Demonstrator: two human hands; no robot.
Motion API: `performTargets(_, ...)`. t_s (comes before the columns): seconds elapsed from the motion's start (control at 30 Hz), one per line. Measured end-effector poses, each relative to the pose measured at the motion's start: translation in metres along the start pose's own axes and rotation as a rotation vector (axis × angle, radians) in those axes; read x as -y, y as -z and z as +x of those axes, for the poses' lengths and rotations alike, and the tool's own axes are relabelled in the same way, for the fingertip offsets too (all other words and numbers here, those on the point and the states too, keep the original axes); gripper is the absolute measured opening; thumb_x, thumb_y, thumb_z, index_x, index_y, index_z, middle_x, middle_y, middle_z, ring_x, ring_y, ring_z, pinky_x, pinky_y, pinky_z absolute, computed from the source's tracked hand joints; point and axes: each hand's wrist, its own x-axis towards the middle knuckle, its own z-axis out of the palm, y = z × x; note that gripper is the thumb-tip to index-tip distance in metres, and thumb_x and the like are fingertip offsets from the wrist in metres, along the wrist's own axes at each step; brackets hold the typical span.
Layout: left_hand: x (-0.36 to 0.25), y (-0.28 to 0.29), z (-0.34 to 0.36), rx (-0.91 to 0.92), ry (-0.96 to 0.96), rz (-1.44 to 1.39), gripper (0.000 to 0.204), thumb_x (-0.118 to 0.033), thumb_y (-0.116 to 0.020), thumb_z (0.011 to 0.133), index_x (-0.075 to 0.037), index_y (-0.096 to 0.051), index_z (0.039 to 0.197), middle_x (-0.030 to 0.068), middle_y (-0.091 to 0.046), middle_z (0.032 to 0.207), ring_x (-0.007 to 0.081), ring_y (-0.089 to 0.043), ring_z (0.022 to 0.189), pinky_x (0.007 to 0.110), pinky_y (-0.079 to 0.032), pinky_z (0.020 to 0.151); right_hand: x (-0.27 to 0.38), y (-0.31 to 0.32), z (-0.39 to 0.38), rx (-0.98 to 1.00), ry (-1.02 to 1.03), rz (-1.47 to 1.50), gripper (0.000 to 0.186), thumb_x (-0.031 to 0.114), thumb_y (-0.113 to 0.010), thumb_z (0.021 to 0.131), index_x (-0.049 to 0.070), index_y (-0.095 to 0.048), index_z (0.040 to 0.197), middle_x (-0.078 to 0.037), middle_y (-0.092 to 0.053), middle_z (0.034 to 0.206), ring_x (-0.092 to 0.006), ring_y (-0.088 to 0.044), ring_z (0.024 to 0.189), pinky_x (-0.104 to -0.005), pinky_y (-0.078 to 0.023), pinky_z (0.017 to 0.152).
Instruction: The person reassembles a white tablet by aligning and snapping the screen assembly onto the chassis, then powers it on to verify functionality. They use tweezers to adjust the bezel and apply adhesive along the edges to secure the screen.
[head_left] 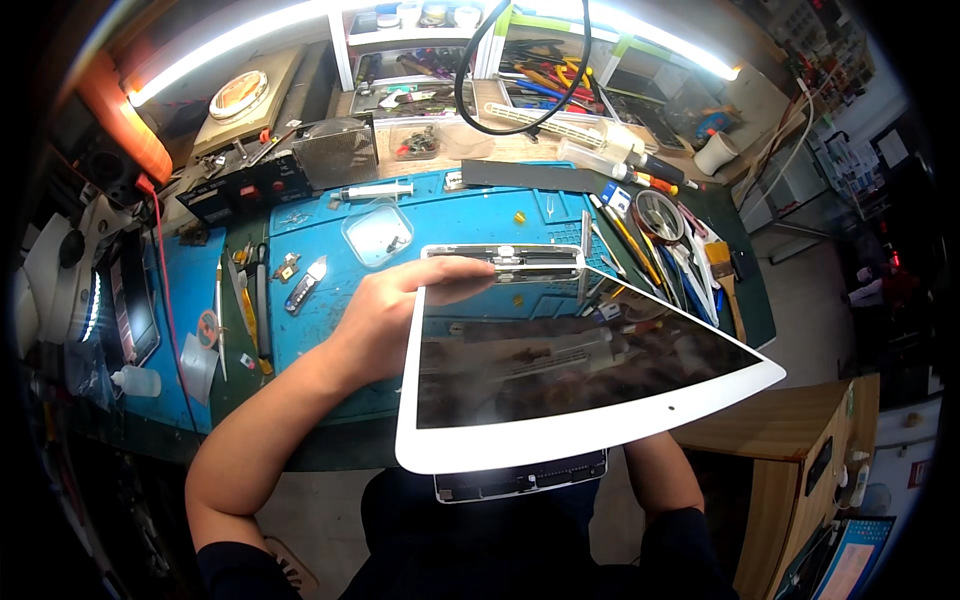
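Note:
An opened tablet is held up over the front edge of the bench. Its white-bordered screen panel (580,375) stands tilted off the housing (520,482), whose dark insides show below the panel and along the far edge. My left hand (385,305) is closed on the tablet's far left corner, with fingers stretched over the edge where inner metal parts show. My right forearm comes up at the lower right and passes under the panel. The panel hides my right hand and whatever it touches.
On the blue mat (330,230) lie a clear plastic box (378,232), a syringe (377,190) and a utility knife (306,284). Brushes, tweezers and pens crowd the right, near a solder spool (660,215). A dropper bottle (136,381) stands left; a wooden cabinet (780,440) stands lower right.

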Motion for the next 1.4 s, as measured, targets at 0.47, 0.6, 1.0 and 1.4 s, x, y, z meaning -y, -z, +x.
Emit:
performTargets(0.47, -0.005, -0.002, 0.000, -0.018, 0.294, -0.334, 0.046, -0.033, -0.053, 0.104, 0.003, -0.067, 0.130, 0.0159, -0.065, 0.131, 0.0232, -0.063, 0.126, 0.035, -0.047, 0.113, -0.011, -0.009, -0.006, 0.003, 0.097, 0.030, 0.026, 0.018, -0.075, 0.082, 0.007, -0.072, 0.105, -0.012, -0.070, 0.097, -0.0344, -0.068, 0.088, -0.0482, -0.051, 0.089)
performTargets(0.6, 0.008, -0.002, -0.003, -0.025, 0.245, -0.304, 0.051, -0.041, -0.053, 0.104, 0.001, -0.068, 0.129, 0.0158, -0.066, 0.129, 0.0232, -0.063, 0.124, 0.034, -0.047, 0.111, -0.015, -0.018, -0.011, 0.020, 0.160, 0.056, 0.027, 0.018, -0.075, 0.083, 0.008, -0.072, 0.107, -0.011, -0.071, 0.098, -0.0328, -0.068, 0.088, -0.0464, -0.053, 0.085)
performTargets(1.0, 0.005, -0.001, 0.001, -0.003, 0.024, 0.023, 0.041, -0.030, -0.066, 0.097, -0.004, -0.070, 0.128, 0.0135, -0.069, 0.127, 0.0249, -0.068, 0.117, 0.035, -0.055, 0.102, -0.042, -0.042, -0.027, 0.024, 0.284, 0.048, 0.030, 0.020, -0.075, 0.085, 0.010, -0.073, 0.113, -0.007, -0.072, 0.100, -0.0280, -0.071, 0.086, -0.0410, -0.057, 0.076)
performTargets(1.4, 0.004, -0.001, 0.001, -0.012, -0.020, 0.064, 0.039, -0.019, -0.070, 0.093, -0.006, -0.070, 0.129, 0.0123, -0.070, 0.126, 0.0255, -0.069, 0.115, 0.034, -0.057, 0.098, -0.041, -0.047, -0.012, -0.022, 0.415, 0.082, 0.030, 0.024, -0.075, 0.089, 0.011, -0.074, 0.116, -0.007, -0.074, 0.105, -0.0259, -0.073, 0.089, -0.0400, -0.060, 0.078)
